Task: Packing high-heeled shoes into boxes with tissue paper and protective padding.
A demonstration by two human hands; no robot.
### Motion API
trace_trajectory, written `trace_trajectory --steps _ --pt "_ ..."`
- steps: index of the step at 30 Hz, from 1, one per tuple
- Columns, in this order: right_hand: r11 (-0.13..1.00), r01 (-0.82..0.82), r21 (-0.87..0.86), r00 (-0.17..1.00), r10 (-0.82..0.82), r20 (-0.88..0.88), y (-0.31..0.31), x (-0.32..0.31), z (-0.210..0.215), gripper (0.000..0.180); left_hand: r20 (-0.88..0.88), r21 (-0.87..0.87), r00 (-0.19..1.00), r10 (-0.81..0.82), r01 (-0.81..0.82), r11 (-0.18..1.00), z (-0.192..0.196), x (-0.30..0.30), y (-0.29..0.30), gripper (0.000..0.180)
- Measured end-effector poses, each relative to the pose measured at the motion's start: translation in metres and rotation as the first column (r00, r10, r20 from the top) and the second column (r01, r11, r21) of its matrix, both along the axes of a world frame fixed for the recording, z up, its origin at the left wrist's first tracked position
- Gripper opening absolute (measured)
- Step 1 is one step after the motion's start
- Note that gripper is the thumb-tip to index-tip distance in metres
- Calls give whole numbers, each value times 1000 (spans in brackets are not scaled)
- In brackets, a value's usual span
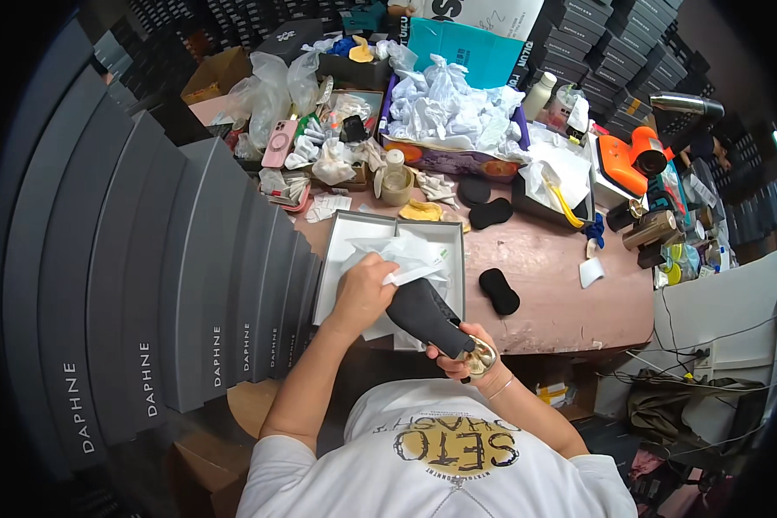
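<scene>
Over the front of the table I hold a black shoe [425, 318] tilted, with a shiny gold part [479, 356] at its lower right end. My right hand [457, 366] is closed around that end, its fingers partly hidden beneath. My left hand [364, 289] is closed on white tissue paper [410, 253] beside the shoe's upper left end; the paper partly covers what lies behind. Beneath both hands lies an open grey shoebox [326, 278] with a white inside and more tissue paper. What the paper covers cannot be made out.
Tall stacks of grey shoeboxes [200, 285] crowd the left. Black pads [499, 292] lie on the pinkish table [548, 268]. Behind stand a purple-rimmed bin [445, 161] of crumpled white paper, a jar [394, 183] and a pink phone [279, 143]. An orange device [623, 166] sits at right.
</scene>
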State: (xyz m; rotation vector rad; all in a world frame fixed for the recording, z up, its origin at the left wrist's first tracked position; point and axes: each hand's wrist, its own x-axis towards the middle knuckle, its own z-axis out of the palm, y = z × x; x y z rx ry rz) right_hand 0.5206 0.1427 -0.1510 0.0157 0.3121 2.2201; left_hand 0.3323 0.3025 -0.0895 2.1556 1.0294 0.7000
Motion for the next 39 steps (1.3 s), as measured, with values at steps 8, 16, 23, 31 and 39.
trace_trajectory --steps 8,16,23,31,39 --pt "995 27 99 999 -25 -23 1 26 -5 64 107 -91 994 -15 25 996 13 31 -31 31" --pt "959 -19 284 993 51 -107 -5 43 -17 67 235 -54 966 107 -97 994 14 30 -6 23" --pt "980 63 191 993 -43 -107 -41 45 -12 65 222 -193 974 51 -8 981 23 31 -12 20" --pt "959 274 72 948 -282 146 -4 19 14 49 330 -333 944 23 93 938 21 56 -40 20" --pt "966 242 93 967 -247 56 -28 31 7 51 239 -226 966 -97 153 962 25 63 -55 20"
